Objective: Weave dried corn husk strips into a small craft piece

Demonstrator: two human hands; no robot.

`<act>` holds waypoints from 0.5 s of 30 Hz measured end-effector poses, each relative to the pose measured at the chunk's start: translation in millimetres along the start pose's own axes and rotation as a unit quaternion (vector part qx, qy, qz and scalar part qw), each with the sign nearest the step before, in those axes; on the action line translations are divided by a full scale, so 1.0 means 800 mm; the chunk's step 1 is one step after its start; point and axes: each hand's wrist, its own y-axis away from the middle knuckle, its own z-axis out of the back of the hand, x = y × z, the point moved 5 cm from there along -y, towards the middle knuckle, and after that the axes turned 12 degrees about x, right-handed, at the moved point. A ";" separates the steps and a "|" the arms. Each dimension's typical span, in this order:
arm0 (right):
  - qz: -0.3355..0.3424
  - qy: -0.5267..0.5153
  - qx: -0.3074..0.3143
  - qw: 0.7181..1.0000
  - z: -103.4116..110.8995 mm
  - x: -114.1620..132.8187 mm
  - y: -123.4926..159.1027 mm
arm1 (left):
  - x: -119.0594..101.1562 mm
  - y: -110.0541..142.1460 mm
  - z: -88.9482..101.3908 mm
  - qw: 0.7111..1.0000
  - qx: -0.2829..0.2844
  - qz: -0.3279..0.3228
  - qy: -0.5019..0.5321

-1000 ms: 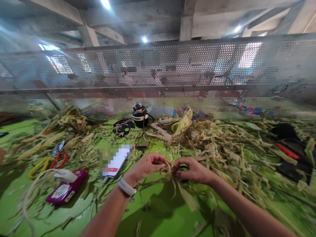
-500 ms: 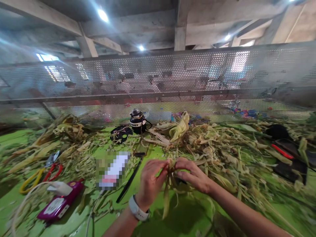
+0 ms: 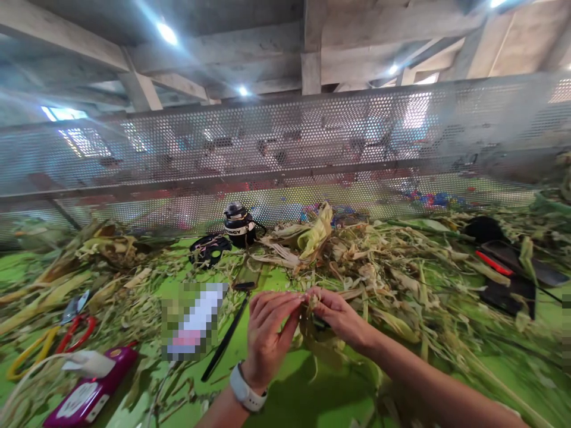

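Both hands meet over the green tabletop (image 3: 321, 392), fingertips almost touching. My left hand (image 3: 270, 330), a white watch (image 3: 247, 389) on its wrist, has its thumb and fingers pinched on a small bunch of dried corn husk (image 3: 311, 309). From the other side my right hand (image 3: 341, 315) pinches the same husk. Fingers partly cover the bunch, so its exact shape is hard to make out. Just under the right hand a dark object shows in part, its kind unclear. More loose husk (image 3: 397, 324) lies right beside that hand.
Husk heaps (image 3: 375, 255) spread behind and right. A black bottle (image 3: 238, 226) stands at the back before a perforated metal screen (image 3: 285, 148). Left lie a blurred-out phone (image 3: 198, 318), a thin black stick (image 3: 225, 339), red- and yellow-handled scissors (image 3: 75, 333), and a magenta power strip (image 3: 96, 386) with cables.
The whole view has shifted, so things sit further left. My left fingers have come up against the right fingertips, and the long husk strip that hung below the hands no longer shows there.
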 end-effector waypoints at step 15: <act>0.017 0.034 -0.047 0.998 0.006 0.009 -0.002 | 0.013 0.002 -0.005 0.996 0.010 0.067 0.061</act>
